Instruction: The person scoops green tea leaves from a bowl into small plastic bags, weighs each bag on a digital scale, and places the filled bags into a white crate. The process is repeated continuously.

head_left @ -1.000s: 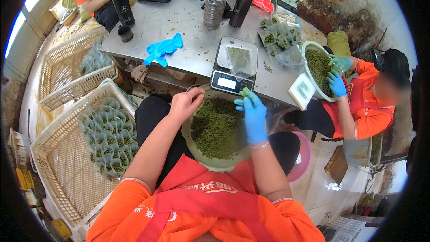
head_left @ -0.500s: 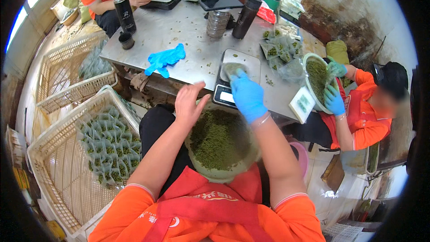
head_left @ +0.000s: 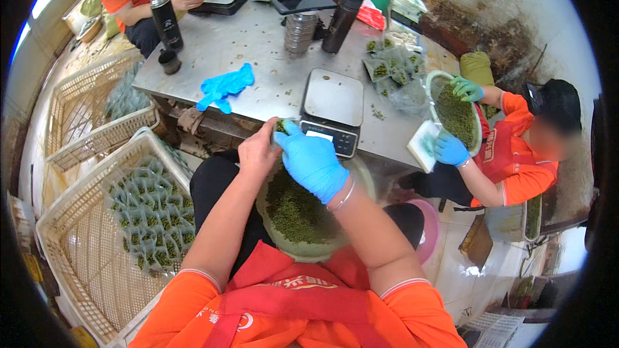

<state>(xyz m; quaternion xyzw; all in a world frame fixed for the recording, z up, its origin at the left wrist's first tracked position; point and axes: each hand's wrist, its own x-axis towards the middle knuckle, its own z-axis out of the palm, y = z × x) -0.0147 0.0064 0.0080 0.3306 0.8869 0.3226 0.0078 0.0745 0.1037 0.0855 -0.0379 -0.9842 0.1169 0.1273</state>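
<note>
My bare left hand and my blue-gloved right hand meet at the table's near edge. Between their fingertips is a small clear plastic bag with green grains in it, mostly hidden by the fingers. Both hands are closed on it. Just beyond the right hand stands a digital scale, its pale weighing plate bare. Below the hands, between my knees, a round tub holds a heap of small green peppercorn-like grains.
A blue glove, a flask, a phone and filled bags lie on the metal table. Crates, one with rows of filled bags, stand at left. A co-worker at right holds a tub of grains.
My right hand has lifted the bag off the scale and brought it left to my left hand, which now grips it too. The co-worker at right has moved a gloved hand into their tub.
</note>
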